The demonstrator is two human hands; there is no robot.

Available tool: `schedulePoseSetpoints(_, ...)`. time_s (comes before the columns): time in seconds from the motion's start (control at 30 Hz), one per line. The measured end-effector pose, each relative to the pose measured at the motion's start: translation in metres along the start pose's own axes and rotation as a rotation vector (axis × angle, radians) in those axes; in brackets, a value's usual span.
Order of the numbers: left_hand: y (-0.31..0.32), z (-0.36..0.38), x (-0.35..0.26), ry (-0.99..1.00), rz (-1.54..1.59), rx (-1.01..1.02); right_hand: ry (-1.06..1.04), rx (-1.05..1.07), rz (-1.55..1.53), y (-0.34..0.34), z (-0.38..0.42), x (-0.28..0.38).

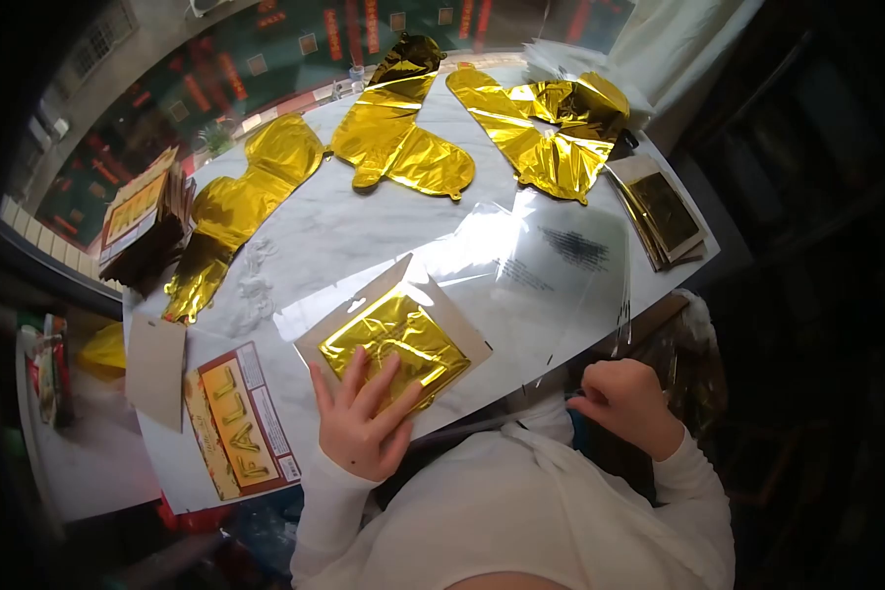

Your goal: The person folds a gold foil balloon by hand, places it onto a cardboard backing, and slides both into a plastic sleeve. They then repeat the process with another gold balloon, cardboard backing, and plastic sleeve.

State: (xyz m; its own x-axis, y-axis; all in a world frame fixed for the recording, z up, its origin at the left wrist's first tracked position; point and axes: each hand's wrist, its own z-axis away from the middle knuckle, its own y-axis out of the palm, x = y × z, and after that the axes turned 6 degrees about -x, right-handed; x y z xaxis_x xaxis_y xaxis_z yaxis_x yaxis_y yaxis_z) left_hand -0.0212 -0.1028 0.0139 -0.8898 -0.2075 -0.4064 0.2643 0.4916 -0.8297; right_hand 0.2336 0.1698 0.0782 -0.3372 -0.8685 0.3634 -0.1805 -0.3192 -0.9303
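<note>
My left hand point(364, 418) lies with fingers spread on a folded gold foil balloon point(395, 344). That balloon rests on a grey cardboard backing point(310, 344) with hanger slots, over a transparent plastic sleeve point(570, 265) with dark print. My right hand point(624, 398) is curled into a fist off the table's front edge, close to the sleeve's edge; whatever it holds, if anything, is hidden. Left of my left hand lies a printed card point(241, 418) reading FALL, beside a plain grey card point(157, 374).
Three flat gold foil balloons, a left one point(241, 206), a middle one point(398, 133) and a right one point(551, 133), lie along the back of the white table point(364, 236). A stack of printed cards point(143, 216) stands at left. Folded gold packs point(664, 206) lie at right.
</note>
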Motion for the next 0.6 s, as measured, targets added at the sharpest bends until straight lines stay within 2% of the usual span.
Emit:
schedulePoseSetpoints(0.07, -0.001, 0.01, -0.003, 0.041, -0.035, -0.043, -0.334, -0.114, -0.053, 0.009, -0.021, 0.013)
schedulePoseSetpoints(0.1, -0.003, 0.018, -0.006, 0.004, 0.033, -0.046, -0.341, -0.113, -0.055, 0.017, -0.033, 0.018)
schedulePoseSetpoints(0.17, -0.007, 0.033, -0.012, -0.045, 0.094, -0.05, -0.562, -0.171, -0.031, 0.038, -0.054, 0.024)
schedulePoseSetpoints(0.3, -0.005, 0.065, -0.017, -0.097, -0.039, -0.147, -0.662, -0.058, -0.013, 0.062, -0.068, 0.028)
schedulePoseSetpoints(0.37, 0.005, 0.089, -0.007, -0.031, -0.109, -0.212, -0.669, -0.004, -0.104, 0.061, -0.068, 0.037)
schedulePoseSetpoints(0.4, 0.005, 0.092, -0.012, -0.081, -0.052, -0.254, -0.687, -0.015, -0.12, 0.067, -0.066, 0.039)
schedulePoseSetpoints(0.53, -0.008, 0.094, -0.013, -0.132, 0.03, -0.253, -0.714, -0.005, -0.152, 0.076, -0.06, 0.045)
schedulePoseSetpoints(0.6, -0.022, 0.089, -0.016, -0.149, 0.107, -0.134, -0.702, -0.002, -0.158, 0.076, -0.058, 0.045)
